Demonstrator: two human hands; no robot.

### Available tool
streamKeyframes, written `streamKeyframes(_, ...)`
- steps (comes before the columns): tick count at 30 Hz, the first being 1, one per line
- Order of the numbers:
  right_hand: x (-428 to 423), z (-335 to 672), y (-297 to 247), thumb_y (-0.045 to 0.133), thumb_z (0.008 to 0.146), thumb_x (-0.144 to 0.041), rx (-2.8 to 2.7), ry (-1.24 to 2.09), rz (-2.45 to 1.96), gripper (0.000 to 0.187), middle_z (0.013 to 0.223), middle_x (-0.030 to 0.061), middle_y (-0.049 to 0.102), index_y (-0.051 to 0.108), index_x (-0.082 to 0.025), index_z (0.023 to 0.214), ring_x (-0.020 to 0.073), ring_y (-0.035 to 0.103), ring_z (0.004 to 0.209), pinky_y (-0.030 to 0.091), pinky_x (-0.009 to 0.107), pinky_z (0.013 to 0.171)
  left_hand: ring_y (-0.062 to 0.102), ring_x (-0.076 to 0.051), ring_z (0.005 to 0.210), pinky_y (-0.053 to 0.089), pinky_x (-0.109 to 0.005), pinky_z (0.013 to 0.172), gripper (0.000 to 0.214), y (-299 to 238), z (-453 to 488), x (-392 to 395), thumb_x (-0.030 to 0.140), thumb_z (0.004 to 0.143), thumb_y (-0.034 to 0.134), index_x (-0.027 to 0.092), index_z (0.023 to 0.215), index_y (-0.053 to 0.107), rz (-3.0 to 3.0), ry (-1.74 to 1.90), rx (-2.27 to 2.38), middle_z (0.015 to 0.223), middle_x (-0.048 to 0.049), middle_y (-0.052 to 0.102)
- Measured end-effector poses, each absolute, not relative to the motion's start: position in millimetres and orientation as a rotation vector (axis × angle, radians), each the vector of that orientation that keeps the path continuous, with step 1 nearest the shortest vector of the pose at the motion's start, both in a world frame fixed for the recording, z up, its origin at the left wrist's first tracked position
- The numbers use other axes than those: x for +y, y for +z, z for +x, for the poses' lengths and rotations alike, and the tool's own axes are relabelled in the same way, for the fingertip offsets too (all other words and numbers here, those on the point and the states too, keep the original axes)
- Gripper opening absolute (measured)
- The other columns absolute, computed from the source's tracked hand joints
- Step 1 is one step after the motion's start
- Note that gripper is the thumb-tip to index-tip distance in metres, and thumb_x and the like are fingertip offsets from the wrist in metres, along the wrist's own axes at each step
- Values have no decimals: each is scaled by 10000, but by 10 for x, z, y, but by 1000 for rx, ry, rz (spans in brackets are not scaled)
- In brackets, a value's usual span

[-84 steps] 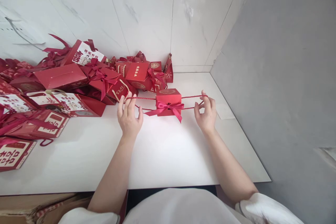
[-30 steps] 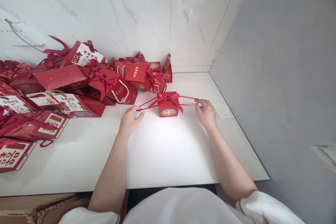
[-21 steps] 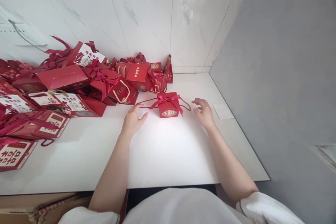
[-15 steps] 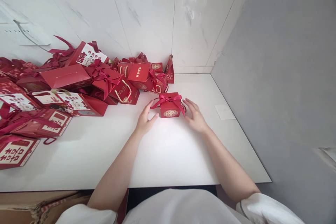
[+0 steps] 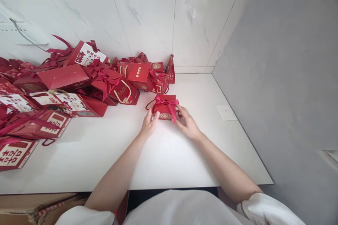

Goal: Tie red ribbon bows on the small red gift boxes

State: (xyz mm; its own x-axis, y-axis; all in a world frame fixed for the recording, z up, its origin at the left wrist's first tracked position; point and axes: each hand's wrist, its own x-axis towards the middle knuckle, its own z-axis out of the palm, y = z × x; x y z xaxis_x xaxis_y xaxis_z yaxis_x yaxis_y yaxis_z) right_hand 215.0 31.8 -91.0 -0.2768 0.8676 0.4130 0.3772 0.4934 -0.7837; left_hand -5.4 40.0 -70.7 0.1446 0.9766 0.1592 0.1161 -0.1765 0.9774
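Note:
A small red gift box with a pink ribbon bow on top and thin red cord loops at its sides sits on the white table. My left hand grips its left front corner. My right hand grips its right front side, fingers closed against the box. Both hands hold it from the near side.
A pile of red gift boxes and bags with ribbons covers the left and back of the table. A small white slip lies at the right. Marble wall behind, grey wall on the right, cardboard below the front edge.
I let go of the red cords that I held stretched out to both sides. The box came down onto the table and both hands moved in and took hold of it.

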Motion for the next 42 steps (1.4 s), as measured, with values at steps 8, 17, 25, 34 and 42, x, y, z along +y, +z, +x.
streamKeyframes(8, 321, 2186, -807, 705, 861, -511, -1726, 674, -1050, 788, 1602, 159, 315, 317, -278, 1506, 321, 293, 1504, 321, 566, 1194, 416, -253, 1449, 332, -394, 1221, 575, -624, -75, 408, 547, 998, 413, 219, 1467, 467, 1577, 1167, 1187, 1527, -84, 492)
streamKeyframes(17, 378, 2235, -903, 805, 751, -543, -1684, 720, -999, 1161, 1459, 155, 423, 62, -270, 1600, 318, 465, 1363, 356, 537, 1171, 401, -249, 1460, 318, -405, 1236, 580, -618, -16, 346, 547, 1006, 390, 210, 1470, 477, 1612, 1158, 1139, 1535, -74, 485)
streamKeyframes(25, 333, 2196, -833, 665, 850, -612, -1553, 986, -927, 978, 1429, 143, 460, 106, -291, 1585, 299, 535, 1299, 471, 511, 1081, 400, -299, 1456, 351, -442, 1214, 646, -662, -139, 419, 617, 941, 492, 225, 1454, 493, 1582, 1112, 995, 1557, -98, 452)
streamKeyframes(34, 366, 2157, -933, 467, 968, -613, -1259, 1225, -948, 664, 1490, 126, 499, 322, -268, 1515, 297, 537, 1324, 467, 507, 1087, 558, -325, 1268, 514, -409, 964, 730, -792, -42, 379, 554, 867, 652, 245, 1478, 399, 1453, 1096, 856, 1447, -140, 530)
streamKeyframes(42, 318, 2083, -947, 518, 961, -596, -1440, 1292, -911, 796, 1615, 67, 351, 134, -326, 1604, 280, 390, 1456, 348, 507, 1192, 633, -281, 1118, 511, -424, 945, 588, -909, -53, 499, 560, 846, 659, 200, 1288, 513, 1204, 1333, 986, 1189, -110, 658)
